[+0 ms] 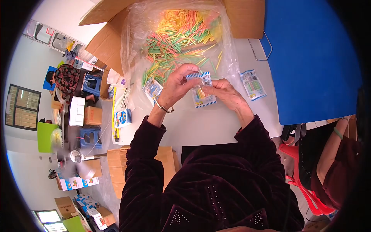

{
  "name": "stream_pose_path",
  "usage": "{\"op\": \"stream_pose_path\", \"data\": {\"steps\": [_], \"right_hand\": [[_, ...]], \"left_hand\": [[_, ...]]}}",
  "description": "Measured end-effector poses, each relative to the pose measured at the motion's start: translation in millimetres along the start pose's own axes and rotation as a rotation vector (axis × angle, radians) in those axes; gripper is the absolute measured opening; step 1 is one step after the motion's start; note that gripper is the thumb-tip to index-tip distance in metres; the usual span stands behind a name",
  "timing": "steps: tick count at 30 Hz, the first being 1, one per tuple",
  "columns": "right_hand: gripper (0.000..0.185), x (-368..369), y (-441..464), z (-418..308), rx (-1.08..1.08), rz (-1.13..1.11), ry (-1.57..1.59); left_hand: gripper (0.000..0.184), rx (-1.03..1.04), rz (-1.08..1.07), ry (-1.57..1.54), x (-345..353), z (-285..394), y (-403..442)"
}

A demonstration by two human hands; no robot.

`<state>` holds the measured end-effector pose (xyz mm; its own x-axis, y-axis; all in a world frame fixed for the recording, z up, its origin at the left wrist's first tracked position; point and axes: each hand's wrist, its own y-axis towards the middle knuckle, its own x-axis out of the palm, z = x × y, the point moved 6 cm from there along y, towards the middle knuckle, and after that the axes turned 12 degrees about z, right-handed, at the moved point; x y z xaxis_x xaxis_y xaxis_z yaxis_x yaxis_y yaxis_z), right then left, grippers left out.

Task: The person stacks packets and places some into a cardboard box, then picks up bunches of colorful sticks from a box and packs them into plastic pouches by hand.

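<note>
And here's the big one, the blue board (309, 58), filling the space beyond and to the right of my hands! Below my hands runs the pale desk (208, 129), its near edge just in front of my dark velvet sleeves. Straight ahead, past my fingers, a cardboard box (247, 19) lies open, its flaps spread, and crumpled clear plastic (133, 50) spills out of it toward me. On that plastic, what a heap of thin sticks (181, 38): yellow, orange, pink and green, with loose ones straggling down close to my hands!

Off to my right, a co-worker's forearm (330, 150) wears a green band, well apart from my own hands.

Now the action in the middle! My left hand (190, 80) is nearly closed, thumb and fingers pinching the upper part of a packet (205, 101). My right hand (214, 88) closes on its right side, thumb across the front. Coloured sticks show through its clear window, below my thumbs.

A second packet (253, 85) lies flat just right of my right hand, and a patterned packet (151, 89) rests left of my left hand. Lower left sits a small blue-and-white box (123, 118). Smallest of all, a bracelet (165, 108) circles my left wrist.
</note>
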<state>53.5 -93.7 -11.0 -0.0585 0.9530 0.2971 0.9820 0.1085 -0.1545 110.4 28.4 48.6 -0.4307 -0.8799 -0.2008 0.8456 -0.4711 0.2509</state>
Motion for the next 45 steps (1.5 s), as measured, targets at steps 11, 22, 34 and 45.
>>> {"op": "stream_pose_path", "data": {"steps": [11,22,34,45], "right_hand": [[0.016,-0.5,5.4,8.6,0.048,-0.023,-0.034],[0.021,-31.3,13.5,3.8,-0.052,0.244,0.063],[0.027,-38.6,13.5,-1.5,-0.205,0.325,0.226],[0.028,-28.5,10.2,-2.7,-0.138,0.245,0.179]], "left_hand": [[0.029,0.103,-0.088,0.25,9.2,15.9,2.8],[0.025,-0.104,0.078,-0.012,-29.0,-17.1,5.7],[0.011,0.649,-0.255,1.06,31.4,-32.4,-31.8],[0.012,0.639,-0.106,0.963,14.9,-17.1,-23.8]]}}
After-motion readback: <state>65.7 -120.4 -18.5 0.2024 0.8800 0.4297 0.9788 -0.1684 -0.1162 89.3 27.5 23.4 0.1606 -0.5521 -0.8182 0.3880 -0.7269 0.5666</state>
